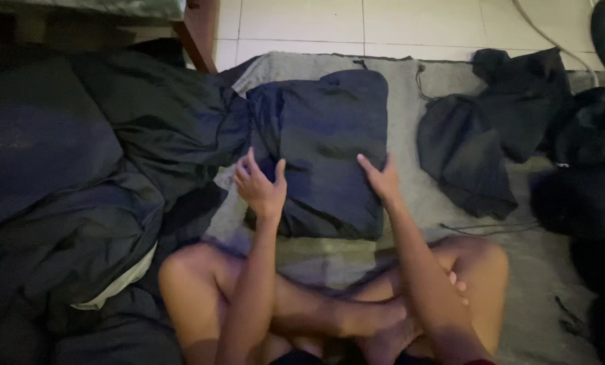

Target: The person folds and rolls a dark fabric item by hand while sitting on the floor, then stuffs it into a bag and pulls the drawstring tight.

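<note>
Dark heaped garments (79, 176) lie left; the left hand (260, 184) and right hand (381, 180) rest spread, gripping nothing, on the folded navy garment (326, 142) on the grey mat (410, 88). Soft, light, probably slippery; best lifted by both side edges.

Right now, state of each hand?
Left hand: open, fingers spread, resting on the left edge of the folded dark garment.
Right hand: open, flat on its right edge.
</note>
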